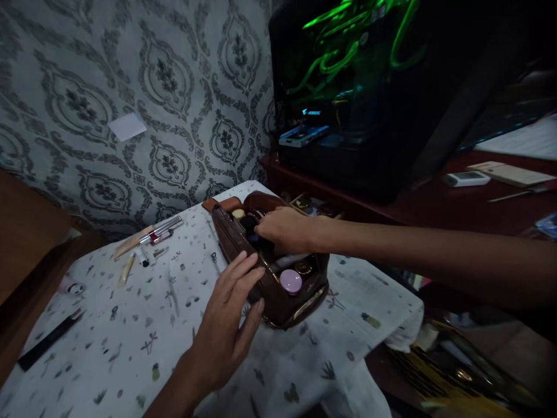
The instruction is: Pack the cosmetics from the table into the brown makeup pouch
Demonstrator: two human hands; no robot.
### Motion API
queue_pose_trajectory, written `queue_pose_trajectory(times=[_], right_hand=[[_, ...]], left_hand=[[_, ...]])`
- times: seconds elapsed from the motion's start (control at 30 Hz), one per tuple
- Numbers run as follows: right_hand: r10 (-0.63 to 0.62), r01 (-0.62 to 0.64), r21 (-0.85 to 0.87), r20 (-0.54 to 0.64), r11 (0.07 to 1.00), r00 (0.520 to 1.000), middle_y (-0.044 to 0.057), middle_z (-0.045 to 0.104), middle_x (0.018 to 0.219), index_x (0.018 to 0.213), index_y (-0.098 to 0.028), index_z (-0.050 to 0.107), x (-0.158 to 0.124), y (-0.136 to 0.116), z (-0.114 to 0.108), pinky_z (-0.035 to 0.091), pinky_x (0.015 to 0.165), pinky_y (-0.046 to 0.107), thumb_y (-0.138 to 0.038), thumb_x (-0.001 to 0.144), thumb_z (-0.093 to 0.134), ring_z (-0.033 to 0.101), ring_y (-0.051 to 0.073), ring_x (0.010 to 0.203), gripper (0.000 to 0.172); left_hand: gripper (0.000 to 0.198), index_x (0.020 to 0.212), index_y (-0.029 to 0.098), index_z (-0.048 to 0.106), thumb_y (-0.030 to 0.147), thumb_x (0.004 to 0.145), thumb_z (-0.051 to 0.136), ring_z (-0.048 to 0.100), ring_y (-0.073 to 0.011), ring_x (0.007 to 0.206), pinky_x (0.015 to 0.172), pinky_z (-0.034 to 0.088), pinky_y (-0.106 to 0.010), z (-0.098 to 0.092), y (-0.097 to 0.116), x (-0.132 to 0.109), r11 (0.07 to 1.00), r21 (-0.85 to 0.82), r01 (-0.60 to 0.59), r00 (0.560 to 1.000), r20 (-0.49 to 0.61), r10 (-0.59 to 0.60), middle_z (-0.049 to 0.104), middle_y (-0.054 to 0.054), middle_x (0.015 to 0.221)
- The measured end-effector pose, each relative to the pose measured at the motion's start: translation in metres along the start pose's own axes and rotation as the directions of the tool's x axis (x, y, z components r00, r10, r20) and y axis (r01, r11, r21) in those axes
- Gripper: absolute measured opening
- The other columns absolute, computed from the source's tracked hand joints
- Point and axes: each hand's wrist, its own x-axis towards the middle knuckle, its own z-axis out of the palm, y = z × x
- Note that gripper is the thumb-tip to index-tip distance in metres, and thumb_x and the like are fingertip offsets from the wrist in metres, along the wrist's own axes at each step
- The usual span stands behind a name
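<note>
A brown zippered bag [272, 293] lies open on the cloth-covered table. My left hand [232, 319] rests its fingertips on the bag's near left side, fingers apart, holding nothing. From the right, my right hand [289, 231] reaches into the bag with its fingers curled down; the fingertips and anything they hold are hidden among dark items. In the bag's near end sit a round pink compact [291, 281] and a round dark and gold item [303, 266]. A cream-coloured item [238, 214] shows at the far end.
Cosmetic tubes [162, 231], a small cream tube [126, 271] and a black stick [50, 340] lie on the white patterned cloth [174, 348] at left. Behind stands a dark computer case [339, 157] with green lights. A reddish desk [418, 215] holds a white device [466, 179].
</note>
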Motion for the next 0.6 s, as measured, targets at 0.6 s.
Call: queue_pose_trajectory(times=[0.6], right_hand=[[0.005, -0.001, 0.109, -0.032, 0.994, 0.999, 0.008, 0.072, 0.081, 0.081, -0.014, 0.074, 0.006, 0.017, -0.007, 0.049, 0.072, 0.028, -0.024, 0.068, 0.082, 0.069, 0.023, 0.078, 0.017]], left_hand=[[0.06, 0.151, 0.035, 0.035, 0.018, 0.096, 0.052, 0.03, -0.028, 0.151, 0.117, 0.04, -0.05, 0.003, -0.006, -0.002, 0.989, 0.123, -0.084, 0.996, 0.013, 0.083, 0.041, -0.007, 0.158]])
